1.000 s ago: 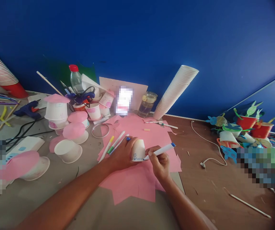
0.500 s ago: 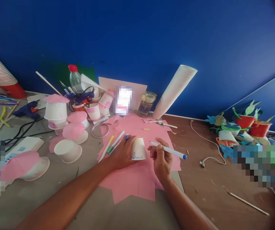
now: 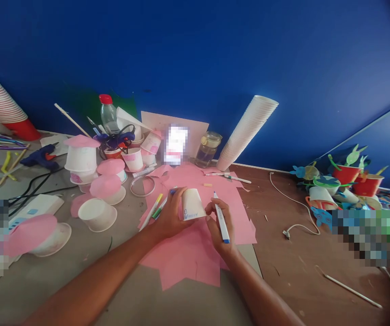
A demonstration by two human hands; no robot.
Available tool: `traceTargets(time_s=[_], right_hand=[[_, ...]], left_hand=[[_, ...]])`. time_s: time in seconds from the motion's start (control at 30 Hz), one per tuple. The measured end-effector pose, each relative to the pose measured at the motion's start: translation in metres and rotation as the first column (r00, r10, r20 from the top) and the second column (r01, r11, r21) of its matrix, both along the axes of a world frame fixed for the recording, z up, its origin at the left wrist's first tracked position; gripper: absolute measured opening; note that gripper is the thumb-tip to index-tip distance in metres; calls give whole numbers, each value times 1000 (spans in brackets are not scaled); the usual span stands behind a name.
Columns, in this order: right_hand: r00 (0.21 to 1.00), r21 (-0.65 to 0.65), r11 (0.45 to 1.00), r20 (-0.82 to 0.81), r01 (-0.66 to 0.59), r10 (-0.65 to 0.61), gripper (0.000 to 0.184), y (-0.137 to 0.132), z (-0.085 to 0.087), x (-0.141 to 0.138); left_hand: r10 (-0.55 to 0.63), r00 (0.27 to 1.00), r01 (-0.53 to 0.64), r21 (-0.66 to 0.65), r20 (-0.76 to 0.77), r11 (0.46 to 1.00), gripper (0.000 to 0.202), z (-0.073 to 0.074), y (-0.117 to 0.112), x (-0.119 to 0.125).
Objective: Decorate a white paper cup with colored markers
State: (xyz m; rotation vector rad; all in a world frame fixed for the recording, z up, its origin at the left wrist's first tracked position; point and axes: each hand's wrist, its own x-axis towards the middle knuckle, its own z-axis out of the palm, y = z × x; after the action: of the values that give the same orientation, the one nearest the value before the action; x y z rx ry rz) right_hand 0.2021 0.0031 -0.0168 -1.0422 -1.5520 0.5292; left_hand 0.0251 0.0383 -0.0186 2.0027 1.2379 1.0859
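White paper cup (image 3: 192,204) hangs upside down and tilted above a ragged pink paper sheet (image 3: 188,258), gripped by the clenched fingers of the left hand (image 3: 169,217). The right hand (image 3: 215,228) grasps a white blue-capped marker (image 3: 220,215) just beside it. Loosened fingers could drop the cup; an unsteady marker could smear its small blue drawing

I had my left hand (image 3: 169,215) curled in a firm grip, and my right hand (image 3: 220,222) pinched closed just beside it.
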Motion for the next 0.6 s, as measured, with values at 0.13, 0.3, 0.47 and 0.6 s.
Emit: traceTargets(time_s=[0.13, 0.3, 0.47, 0.6], right_hand=[[993, 40, 999, 117, -16, 11, 45, 0, 1, 1], [979, 117, 993, 205, -13, -11, 45, 3, 1, 2], [927, 245, 970, 366, -16, -77, 42, 4, 3, 7], [879, 241, 970, 469, -33, -86, 37, 4, 5, 9]], left_hand=[[-20, 1000, 21, -12, 17, 1000, 83, 2, -1, 0], [-59, 998, 61, -46, 25, 997, 85, 6, -3, 0], [-87, 996, 84, -114, -15, 990, 96, 11, -6, 1], [-44, 998, 38, -140, -41, 989, 104, 7, -7, 3]])
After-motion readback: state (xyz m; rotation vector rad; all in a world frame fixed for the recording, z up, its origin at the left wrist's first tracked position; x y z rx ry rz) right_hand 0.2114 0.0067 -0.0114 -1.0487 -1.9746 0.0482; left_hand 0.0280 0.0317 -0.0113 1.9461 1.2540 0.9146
